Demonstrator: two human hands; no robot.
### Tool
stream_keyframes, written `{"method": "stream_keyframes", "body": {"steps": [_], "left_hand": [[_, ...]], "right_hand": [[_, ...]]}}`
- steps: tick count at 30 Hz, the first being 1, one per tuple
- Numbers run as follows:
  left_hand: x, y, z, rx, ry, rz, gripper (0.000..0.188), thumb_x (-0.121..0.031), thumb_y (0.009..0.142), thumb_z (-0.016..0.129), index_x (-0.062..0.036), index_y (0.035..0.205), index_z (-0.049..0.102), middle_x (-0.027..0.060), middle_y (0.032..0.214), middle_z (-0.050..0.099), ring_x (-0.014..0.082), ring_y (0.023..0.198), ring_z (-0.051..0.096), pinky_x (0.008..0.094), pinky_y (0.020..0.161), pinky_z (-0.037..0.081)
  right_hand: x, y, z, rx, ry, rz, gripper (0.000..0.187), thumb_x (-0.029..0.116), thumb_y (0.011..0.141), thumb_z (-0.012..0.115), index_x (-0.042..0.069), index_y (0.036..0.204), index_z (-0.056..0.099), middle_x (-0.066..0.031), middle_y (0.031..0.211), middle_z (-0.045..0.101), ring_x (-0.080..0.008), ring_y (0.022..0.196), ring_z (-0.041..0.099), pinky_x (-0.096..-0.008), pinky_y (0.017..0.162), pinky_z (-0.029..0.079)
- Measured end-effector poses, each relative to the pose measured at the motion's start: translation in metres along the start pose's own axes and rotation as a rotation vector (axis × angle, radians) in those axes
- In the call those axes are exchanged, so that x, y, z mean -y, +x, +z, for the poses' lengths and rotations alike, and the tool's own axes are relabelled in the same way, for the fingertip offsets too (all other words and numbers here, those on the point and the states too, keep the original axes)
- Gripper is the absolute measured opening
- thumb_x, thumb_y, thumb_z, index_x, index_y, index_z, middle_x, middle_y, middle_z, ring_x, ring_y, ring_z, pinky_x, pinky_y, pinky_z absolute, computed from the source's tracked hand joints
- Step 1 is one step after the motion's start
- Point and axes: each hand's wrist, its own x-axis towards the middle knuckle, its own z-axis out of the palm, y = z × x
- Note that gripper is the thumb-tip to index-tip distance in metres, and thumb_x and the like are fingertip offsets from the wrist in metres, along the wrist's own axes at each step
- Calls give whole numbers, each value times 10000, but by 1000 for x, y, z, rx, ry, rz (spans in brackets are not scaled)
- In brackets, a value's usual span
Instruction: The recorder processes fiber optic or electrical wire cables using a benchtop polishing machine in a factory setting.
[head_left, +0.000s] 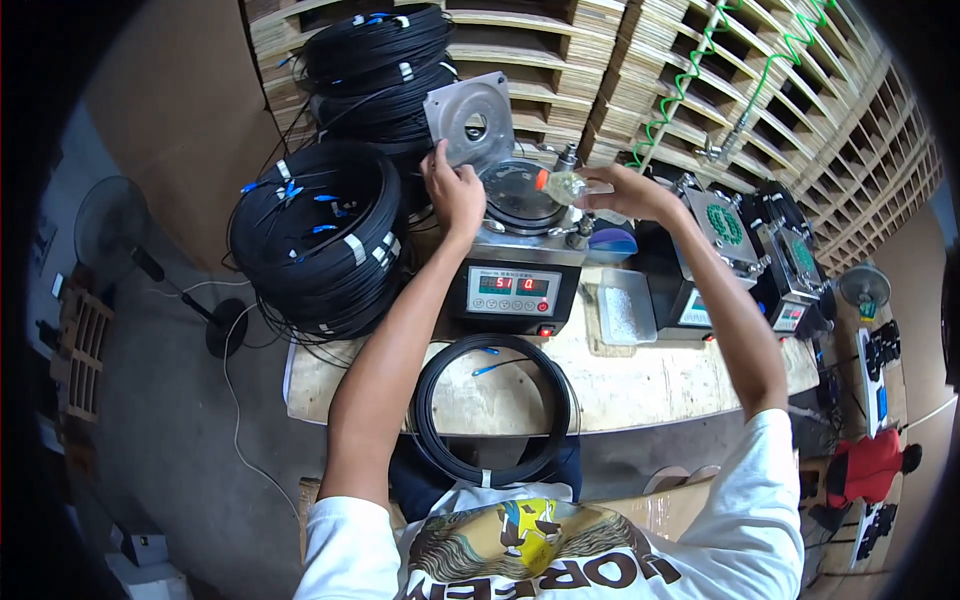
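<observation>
Pinching bottle [563,187], right hand [640,195] hovers; spread left hand [456,192] touches lid [493,107]; digits [504,283] glow red.

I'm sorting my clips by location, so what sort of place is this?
Probably a small factory or workshop, likely for cables. Coils of black cable with blue ends are stacked on the left, small machines with lit displays line a wooden table, and wooden pallets stand behind.

Black cable coils [300,285], white tape [355,249], blue connectors [485,370], silvery lid [455,115], orange-tipped translucent bottle [566,188], bright green hoses [667,100]
</observation>
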Motion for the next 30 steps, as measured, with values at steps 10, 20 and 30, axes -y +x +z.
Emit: {"method": "stream_keyframes", "body": {"steps": [10,20,30], "left_hand": [[9,6,0,3,65,13,462,-35,844,584,29,1301,575,255,1272,567,401,1205,547,437,1075,403],[2,4,-3,70,109,-14,527,-71,843,646,10,1353,544,256,1310,535,405,1229,530,449,1092,394],[18,12,-7,58,-46,27,458,-115,903,629,-10,1321,475,253,1238,560,383,1140,567,453,1001,432]], "right_hand": [[-94,-83,139,-598,651,121,724,143,769,862,19,1369,476,-135,1179,658,-193,1090,621,-342,920,506],[-99,-101,235,-675,-33,296,741,397,661,892,136,1233,499,-89,1094,661,-328,1059,495,-474,863,320],[-114,-75,178,-786,427,167,530,455,835,788,83,1163,599,-86,891,652,-210,853,581,-362,759,449]]}}
